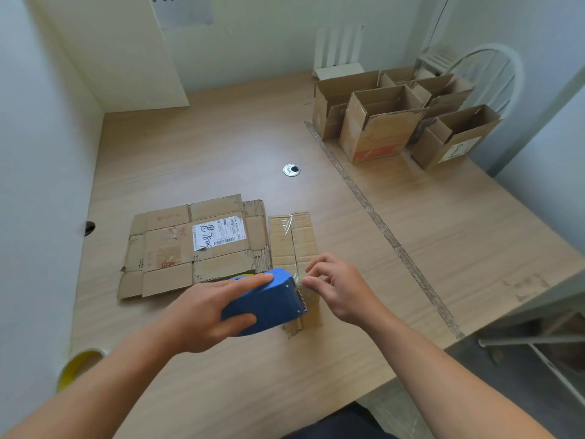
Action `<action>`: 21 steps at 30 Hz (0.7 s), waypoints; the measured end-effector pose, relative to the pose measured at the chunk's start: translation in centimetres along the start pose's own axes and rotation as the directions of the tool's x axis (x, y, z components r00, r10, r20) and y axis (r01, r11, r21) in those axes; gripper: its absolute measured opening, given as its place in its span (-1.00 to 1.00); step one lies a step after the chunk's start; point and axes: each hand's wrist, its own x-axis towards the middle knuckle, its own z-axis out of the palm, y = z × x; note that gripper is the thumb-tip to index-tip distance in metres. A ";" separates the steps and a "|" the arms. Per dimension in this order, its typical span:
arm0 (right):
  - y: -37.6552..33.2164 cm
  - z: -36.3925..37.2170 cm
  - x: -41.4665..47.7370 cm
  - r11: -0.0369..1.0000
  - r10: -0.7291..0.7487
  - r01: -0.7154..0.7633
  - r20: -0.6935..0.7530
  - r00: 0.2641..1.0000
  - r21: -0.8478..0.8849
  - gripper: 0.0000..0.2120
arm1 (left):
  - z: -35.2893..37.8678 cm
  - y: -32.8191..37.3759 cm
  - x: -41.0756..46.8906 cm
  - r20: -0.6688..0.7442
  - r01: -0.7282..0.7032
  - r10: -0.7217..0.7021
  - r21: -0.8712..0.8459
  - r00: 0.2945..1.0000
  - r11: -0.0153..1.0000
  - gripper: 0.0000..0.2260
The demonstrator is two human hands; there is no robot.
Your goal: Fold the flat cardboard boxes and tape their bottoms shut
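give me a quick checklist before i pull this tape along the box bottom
1. Dispenser grip: left hand grips the blue tape dispenser. ok
2. Tape end held: right hand pinches the clear tape end at the blade. ok
3. Box closed: the panels meet along the centre seam with no gap showing. ok
4. Far end stuck flat: the tape strip there looks crinkled. not ok
5. Near end of the seam: hidden behind the dispenser and fingers. cannot tell
6. Next piece ready: flat cardboard lies just left of the box. ok
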 end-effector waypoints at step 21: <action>3.7 -2.1 -0.4 0.848 0.484 -0.467 -0.007 0.875 0.252 -0.83 | -5.2 -1.9 5.2 0.460 0.367 -0.315 -0.025 0.830 0.930 -0.50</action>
